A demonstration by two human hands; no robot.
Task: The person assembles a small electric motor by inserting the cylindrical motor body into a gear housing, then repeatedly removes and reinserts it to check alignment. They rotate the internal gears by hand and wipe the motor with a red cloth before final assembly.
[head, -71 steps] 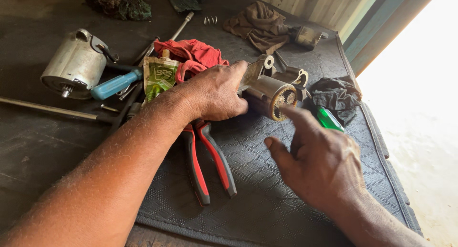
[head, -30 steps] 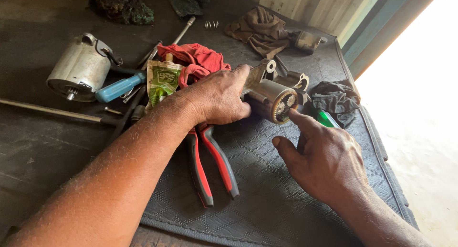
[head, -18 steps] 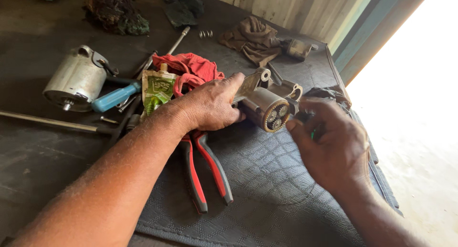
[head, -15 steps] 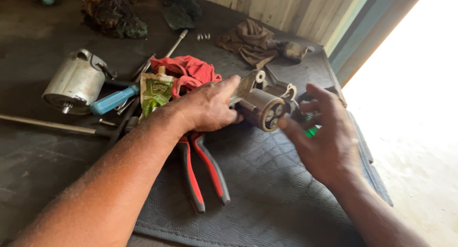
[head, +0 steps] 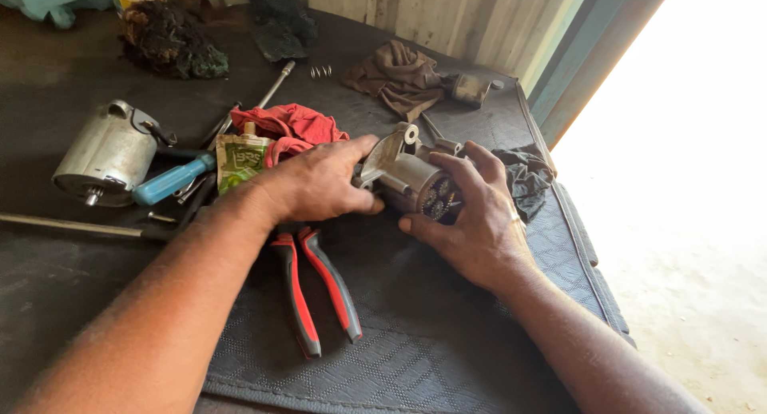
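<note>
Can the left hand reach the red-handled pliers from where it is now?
Probably yes. The left hand rests on the metal housing, and the red-handled pliers lie on the mat right beneath its wrist, with nothing covering the handles. It would first have to let go of the housing.

Between both hands, the starter motor housing (head: 407,178) looks dull grey cast metal. Below the left hand (head: 315,186), pliers (head: 315,290) have glossy red-and-black plastic grips on a matt quilted mat (head: 415,334).

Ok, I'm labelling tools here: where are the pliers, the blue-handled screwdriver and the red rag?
pliers (head: 315,290), head view, on the red handles
blue-handled screwdriver (head: 172,181), head view, on the blue handle
red rag (head: 292,126), head view, on its middle fold
</note>
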